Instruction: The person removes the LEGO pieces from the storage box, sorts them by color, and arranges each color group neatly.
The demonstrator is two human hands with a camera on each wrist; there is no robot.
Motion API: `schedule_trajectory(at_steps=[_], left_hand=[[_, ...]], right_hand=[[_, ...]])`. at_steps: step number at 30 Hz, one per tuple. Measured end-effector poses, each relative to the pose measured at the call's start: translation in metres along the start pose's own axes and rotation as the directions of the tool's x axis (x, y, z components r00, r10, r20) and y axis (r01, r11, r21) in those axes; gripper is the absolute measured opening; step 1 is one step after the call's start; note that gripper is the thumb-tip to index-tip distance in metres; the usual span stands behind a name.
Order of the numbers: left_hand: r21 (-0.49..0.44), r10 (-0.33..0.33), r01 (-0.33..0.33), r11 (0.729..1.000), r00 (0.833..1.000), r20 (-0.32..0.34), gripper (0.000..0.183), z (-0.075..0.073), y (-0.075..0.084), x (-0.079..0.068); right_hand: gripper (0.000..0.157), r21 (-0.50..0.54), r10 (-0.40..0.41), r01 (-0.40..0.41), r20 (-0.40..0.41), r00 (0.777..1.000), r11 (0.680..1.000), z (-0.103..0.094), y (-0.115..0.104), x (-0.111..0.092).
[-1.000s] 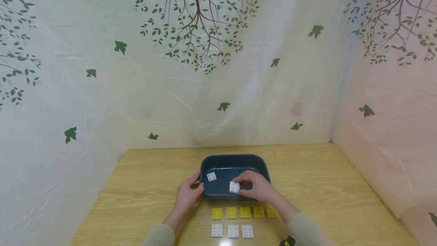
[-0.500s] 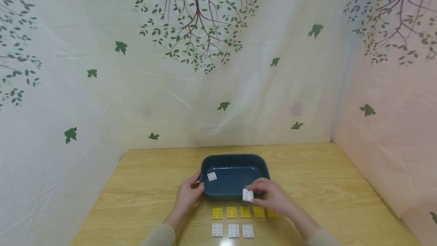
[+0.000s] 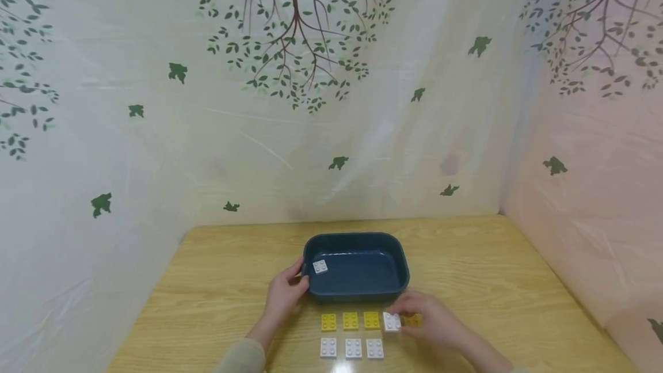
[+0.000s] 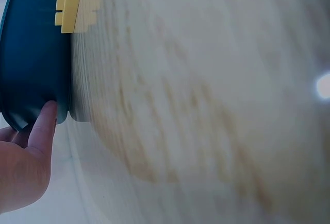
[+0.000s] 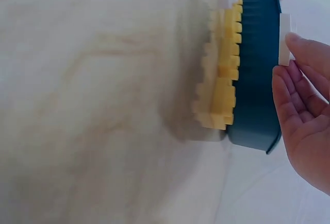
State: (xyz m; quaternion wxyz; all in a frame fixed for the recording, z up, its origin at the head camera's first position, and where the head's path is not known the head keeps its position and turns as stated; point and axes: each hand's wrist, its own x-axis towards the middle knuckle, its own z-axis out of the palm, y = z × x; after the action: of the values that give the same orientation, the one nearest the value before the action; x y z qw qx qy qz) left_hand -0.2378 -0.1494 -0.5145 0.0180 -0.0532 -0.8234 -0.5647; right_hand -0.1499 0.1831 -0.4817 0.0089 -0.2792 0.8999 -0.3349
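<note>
My left hand (image 3: 285, 291) grips the left end of a dark blue plastic bin (image 3: 355, 296); in the left wrist view a finger (image 4: 44, 126) lies against its wall. Between thumb and fingers, my right hand (image 3: 432, 320) pinches a white toy building brick (image 3: 391, 322). This brick is held above the row of yellow building bricks (image 3: 350, 320) and covers part of it in the head view. Inside the bin, at its left, lies another white brick (image 3: 320, 266). In the right wrist view the held brick shows edge-on, higher than the yellow ones.
Nearer me than the yellow row, 3 white bricks (image 3: 353, 348) lie side by side on the wooden table (image 3: 228, 269). The yellow bricks sit close along the bin's front wall. Behind the table hangs a pale sheet (image 3: 259, 148) printed with branches and birds.
My right hand has carried the white brick out from over the bin, toward me and right, to above the yellow row. The left hand stays on the bin.
</note>
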Motion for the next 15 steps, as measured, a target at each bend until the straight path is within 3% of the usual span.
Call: schedule_trajectory(at_steps=[3,5,8,12,15], left_hand=[[-0.004,0.001,-0.001,1.0,1.0,0.003,0.051,-0.001,-0.001,0.001],[-0.005,0.001,-0.001,1.0,1.0,0.004,0.051,-0.001,-0.002,0.001],[-0.009,0.006,-0.006,1.0,1.0,0.005,0.051,-0.001,-0.002,0.002],[-0.012,0.015,-0.015,1.0,1.0,0.004,0.05,-0.001,-0.003,0.002],[-0.012,0.016,-0.016,1.0,1.0,0.004,0.051,-0.002,-0.003,0.003]], right_hand=[[0.03,-0.014,-0.054,0.054,-0.012,0.998,0.998,0.005,0.002,-0.006],[0.028,-0.014,-0.032,0.032,0.001,0.999,0.999,0.008,0.001,-0.01],[0.026,0.02,0.085,-0.086,0.045,0.995,0.996,0.012,-0.002,-0.015],[0.024,0.085,0.236,-0.247,0.121,0.964,0.965,0.016,-0.006,-0.019],[0.022,0.111,0.27,-0.287,0.145,0.952,0.951,0.017,-0.006,-0.021]])
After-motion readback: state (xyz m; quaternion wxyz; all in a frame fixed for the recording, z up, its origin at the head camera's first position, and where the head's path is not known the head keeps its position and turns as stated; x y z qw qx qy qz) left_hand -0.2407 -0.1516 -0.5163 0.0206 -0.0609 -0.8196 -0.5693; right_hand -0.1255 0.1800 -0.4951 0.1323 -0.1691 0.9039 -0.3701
